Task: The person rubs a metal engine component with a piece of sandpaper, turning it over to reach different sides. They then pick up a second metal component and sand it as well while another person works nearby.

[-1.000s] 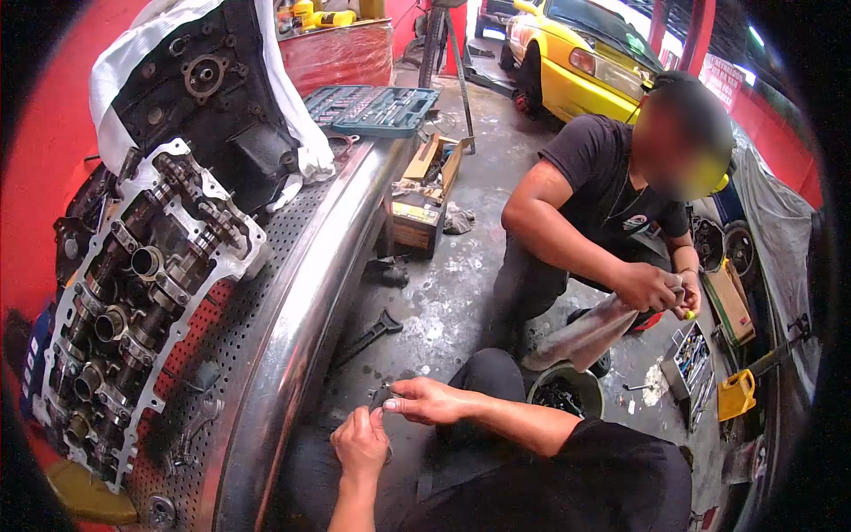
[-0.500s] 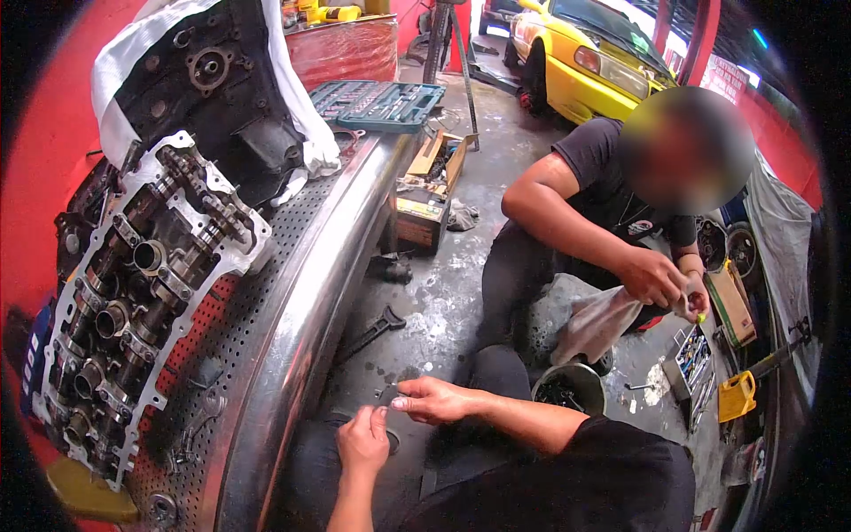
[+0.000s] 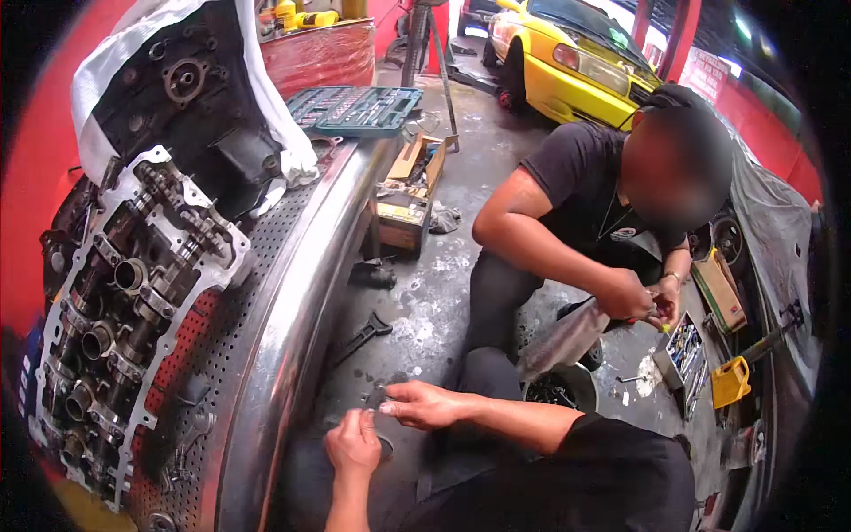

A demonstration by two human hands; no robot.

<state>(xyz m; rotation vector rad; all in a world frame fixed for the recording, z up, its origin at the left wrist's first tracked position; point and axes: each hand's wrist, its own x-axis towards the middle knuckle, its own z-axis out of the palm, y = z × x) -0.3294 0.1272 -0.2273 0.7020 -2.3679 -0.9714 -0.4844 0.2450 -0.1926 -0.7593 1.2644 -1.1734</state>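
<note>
My left hand (image 3: 355,440) is low in the middle of the view, with fingers closed at the fingertips of my right hand. Thumb and fingers of my right hand (image 3: 420,406) pinch a small dark part (image 3: 376,398) that is too small to name. It cannot be made out whether the left fingers grip the same part. Left of the hands, a metal bench (image 3: 292,310) carries a cylinder head (image 3: 115,328) with camshafts. Behind it stands a dark engine casting (image 3: 191,115) draped with white cloth (image 3: 266,97).
A co-worker (image 3: 567,195) sits opposite, handling a cloudy plastic bag (image 3: 563,339). A bucket (image 3: 581,386) of dark parts stands near my legs. Further out are a tool tray (image 3: 687,359), an open socket set (image 3: 359,110), boxes (image 3: 403,222) and a yellow car (image 3: 576,66).
The view has shifted slightly, so most things appear further left. The co-worker's head and hands have moved, and the plastic bag hangs at a different angle. My hands remain close together.
</note>
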